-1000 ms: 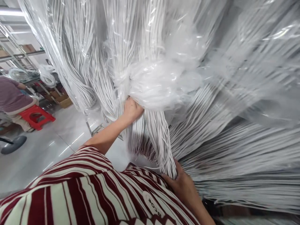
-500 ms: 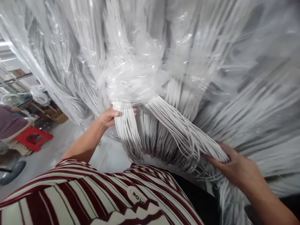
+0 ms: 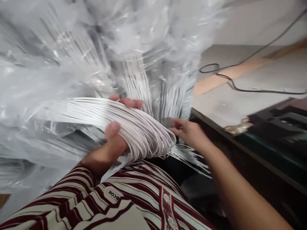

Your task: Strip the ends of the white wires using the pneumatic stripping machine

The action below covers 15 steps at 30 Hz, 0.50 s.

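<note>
White cords [image 3: 140, 126] now across left grip [image 3: 115, 143]

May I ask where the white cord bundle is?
In the head view, the cord bundle sits centre-left in the left hand, ends beside the right hand.

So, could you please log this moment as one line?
left hand: grips cord bundle | right hand: open, beside its ends | plastic wrap: behind

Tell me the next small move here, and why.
Probably close the right hand around the loose ends: the left hand grips the cord bundle, its ends fan out free, and the right hand hangs open beside them.
</note>
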### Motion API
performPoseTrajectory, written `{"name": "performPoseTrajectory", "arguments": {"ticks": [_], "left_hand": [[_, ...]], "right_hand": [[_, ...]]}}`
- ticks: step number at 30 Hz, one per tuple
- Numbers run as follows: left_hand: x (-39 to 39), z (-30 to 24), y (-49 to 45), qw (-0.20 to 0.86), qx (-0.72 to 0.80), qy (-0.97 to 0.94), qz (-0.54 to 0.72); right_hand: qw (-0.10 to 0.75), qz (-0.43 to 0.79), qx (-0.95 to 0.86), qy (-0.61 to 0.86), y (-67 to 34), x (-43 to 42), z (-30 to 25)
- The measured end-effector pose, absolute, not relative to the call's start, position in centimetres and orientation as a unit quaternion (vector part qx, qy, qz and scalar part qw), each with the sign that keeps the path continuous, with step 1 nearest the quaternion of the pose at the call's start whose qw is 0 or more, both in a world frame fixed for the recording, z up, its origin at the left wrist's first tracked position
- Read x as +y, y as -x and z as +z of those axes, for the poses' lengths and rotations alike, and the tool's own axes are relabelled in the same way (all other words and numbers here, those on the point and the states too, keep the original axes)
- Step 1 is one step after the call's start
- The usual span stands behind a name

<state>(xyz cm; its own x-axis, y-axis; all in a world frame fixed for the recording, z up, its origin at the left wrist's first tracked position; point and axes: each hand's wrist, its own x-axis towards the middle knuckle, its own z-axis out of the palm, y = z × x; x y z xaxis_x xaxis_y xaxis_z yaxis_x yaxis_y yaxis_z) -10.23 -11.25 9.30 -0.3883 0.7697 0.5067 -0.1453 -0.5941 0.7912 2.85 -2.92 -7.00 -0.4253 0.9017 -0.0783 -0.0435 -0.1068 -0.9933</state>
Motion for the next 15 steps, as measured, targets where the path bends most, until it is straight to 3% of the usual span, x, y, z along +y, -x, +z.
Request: {"name": "performPoseTrajectory", "arguments": {"ticks": [3, 8, 11, 13, 15], "left_hand": [[-7.0, 9.5, 8.6, 0.194, 0.328, -0.442, 0.813], [-6.4, 10.9, 6.3, 0.163, 0.307, -0.449, 0.823], [-9.4, 10.1, 6.4, 0.231, 0.341, -0.475, 0.778], [-11.4, 8.7, 7.4, 0.303, 0.372, -0.478, 0.736], [-13.1, 7.4, 9.1, 0.351, 0.412, -0.482, 0.689]], "right_hand": [[0.34, 0.739, -0.444, 0.376, -8.6, -7.2, -6.7], [0.237, 0.932, -0.258, 0.091, -5.4, -13.5, -3.9], [0.36, 0.917, -0.164, 0.042, -1.4, -13.2, -1.6], [0.447, 0.882, -0.122, 0.083, 0.0, -12.0, -0.7], [0.479, 0.856, -0.127, 0.148, 0.4, -10.9, -1.0]]}}
